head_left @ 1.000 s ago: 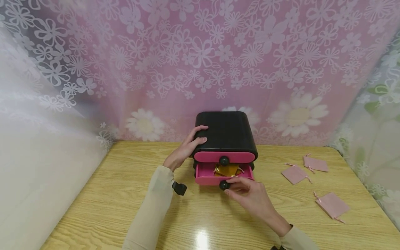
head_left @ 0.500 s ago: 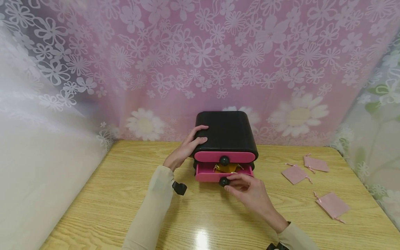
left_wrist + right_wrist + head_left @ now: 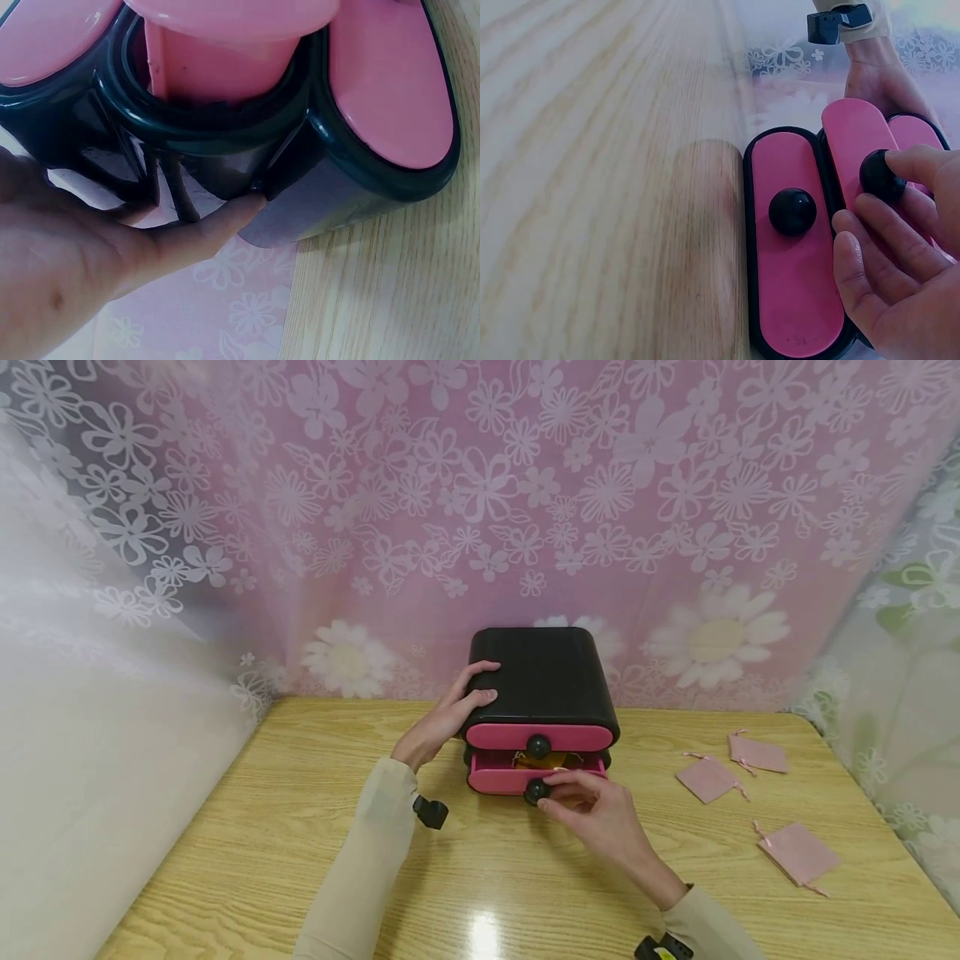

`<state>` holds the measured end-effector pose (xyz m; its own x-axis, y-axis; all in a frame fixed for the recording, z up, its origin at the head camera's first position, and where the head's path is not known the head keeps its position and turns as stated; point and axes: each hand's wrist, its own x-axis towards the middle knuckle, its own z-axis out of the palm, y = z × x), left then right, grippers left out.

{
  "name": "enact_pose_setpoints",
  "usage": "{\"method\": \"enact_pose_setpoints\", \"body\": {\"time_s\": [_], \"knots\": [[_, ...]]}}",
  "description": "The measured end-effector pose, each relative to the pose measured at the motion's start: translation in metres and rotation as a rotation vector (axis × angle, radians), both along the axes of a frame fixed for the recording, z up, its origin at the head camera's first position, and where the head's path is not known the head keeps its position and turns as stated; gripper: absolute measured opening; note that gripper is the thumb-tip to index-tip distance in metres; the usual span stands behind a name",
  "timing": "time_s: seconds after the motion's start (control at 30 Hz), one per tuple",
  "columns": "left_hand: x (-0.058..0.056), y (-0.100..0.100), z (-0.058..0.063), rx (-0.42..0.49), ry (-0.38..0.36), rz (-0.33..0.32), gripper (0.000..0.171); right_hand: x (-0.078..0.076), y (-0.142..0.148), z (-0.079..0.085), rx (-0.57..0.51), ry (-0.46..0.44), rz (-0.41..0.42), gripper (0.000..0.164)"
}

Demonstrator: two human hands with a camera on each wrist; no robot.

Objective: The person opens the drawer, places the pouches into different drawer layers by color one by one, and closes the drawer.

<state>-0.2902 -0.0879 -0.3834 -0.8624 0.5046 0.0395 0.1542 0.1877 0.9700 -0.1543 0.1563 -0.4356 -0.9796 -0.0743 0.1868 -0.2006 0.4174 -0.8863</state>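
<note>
A small black cabinet [image 3: 540,672] with pink drawers stands on the table. Its middle drawer [image 3: 495,782] is pulled partly out, and a shiny gold pouch [image 3: 542,761] shows inside, half covered by the drawer above. My right hand [image 3: 596,818] pinches that drawer's round black knob [image 3: 880,177] between thumb and fingers. My left hand [image 3: 444,717] rests on the cabinet's left side and top edge, its visible fingers fairly straight. In the left wrist view, the thumb lies along the black casing [image 3: 217,142]. The lowest drawer [image 3: 795,285] is closed.
To the right, three flat pink drawstring pouches [image 3: 707,778] lie on the wooden table [image 3: 337,760]. Behind the cabinet hangs a pink flowered curtain [image 3: 450,527]. A whitish sheet [image 3: 112,760] hangs on the left side.
The middle drawer has slid slightly inward, with my right hand moving along on its knob. Less of the gold pouch shows now. My left hand has stayed in place.
</note>
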Motion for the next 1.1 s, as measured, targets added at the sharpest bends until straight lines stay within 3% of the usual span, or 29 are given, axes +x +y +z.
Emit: {"method": "enact_pose_setpoints", "body": {"time_s": [0.43, 1.1], "knots": [[0.000, 0.000, 0.000, 0.004, 0.012, -0.008, 0.046, -0.010, 0.002, -0.003, -0.008, 0.038, 0.013, 0.026], [0.001, -0.001, 0.001, 0.003, 0.006, -0.007, 0.045, -0.024, 0.000, -0.003, 0.011, 0.001, -0.043, 0.026]]}}
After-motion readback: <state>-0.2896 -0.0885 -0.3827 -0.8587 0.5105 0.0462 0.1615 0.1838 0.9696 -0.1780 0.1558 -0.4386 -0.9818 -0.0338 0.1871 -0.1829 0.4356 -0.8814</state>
